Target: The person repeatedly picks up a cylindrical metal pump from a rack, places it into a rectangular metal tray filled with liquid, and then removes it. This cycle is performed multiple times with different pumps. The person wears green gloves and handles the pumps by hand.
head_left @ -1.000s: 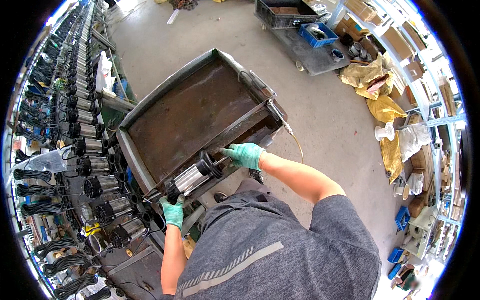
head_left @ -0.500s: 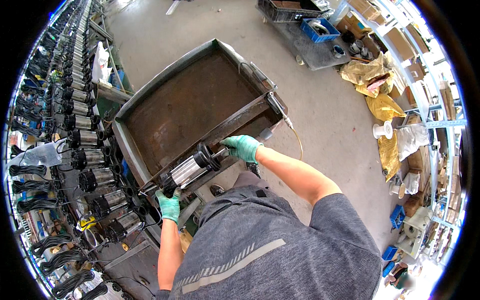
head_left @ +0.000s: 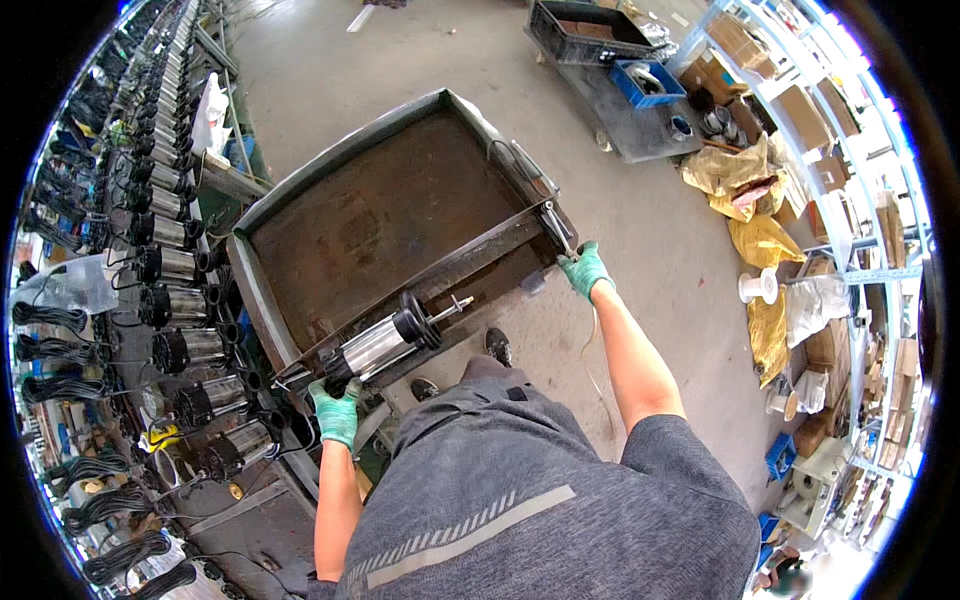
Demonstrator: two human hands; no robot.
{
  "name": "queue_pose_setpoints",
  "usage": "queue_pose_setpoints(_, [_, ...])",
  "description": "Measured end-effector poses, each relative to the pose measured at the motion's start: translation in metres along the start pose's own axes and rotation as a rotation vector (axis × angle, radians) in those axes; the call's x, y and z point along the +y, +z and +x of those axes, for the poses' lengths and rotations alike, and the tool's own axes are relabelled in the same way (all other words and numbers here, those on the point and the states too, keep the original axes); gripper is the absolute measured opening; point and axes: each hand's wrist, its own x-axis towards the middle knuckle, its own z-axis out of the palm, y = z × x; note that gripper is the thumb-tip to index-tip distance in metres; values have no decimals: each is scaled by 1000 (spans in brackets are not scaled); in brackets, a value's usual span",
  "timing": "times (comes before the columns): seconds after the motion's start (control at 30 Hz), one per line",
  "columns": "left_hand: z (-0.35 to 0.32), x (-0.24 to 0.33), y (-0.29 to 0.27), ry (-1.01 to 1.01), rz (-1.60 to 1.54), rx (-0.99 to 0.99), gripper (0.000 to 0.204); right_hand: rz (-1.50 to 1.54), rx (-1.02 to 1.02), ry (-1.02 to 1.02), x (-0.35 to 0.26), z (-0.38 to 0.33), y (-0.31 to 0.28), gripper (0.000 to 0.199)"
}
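Two hands, one cylinder between

metal cylinder: glossy, smooth | black collar: matt, plastic-looking | tray: rough, rust-brown metal | gloves: matt green fabric | shirt: matt grey cloth | floor: smooth, dull

Head cam, L of pr, wide fisheye; looks down over wearer's shirt at hands, fairly nr.

At eight o'clock, the left hand partly hides the steel cylinder; near three, the right hand partly covers the metal tool; at ten, distant cylinders are too small to count.
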Motion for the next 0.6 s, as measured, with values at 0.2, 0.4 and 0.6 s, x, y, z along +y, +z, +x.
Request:
queue_pose_setpoints(0.2, [4,7,-1,-37,-35,-8,64,167,-133,-11,-46,103,25,53])
queue_pose_setpoints(0.4, [0,17,5,-114,-53,51,69,2,-297,-247,-160,-7,-14,24])
queue_pose_setpoints(0.6, [4,20,6,-95,-35,38,64,466,-711,23,-158,-84,33,19])
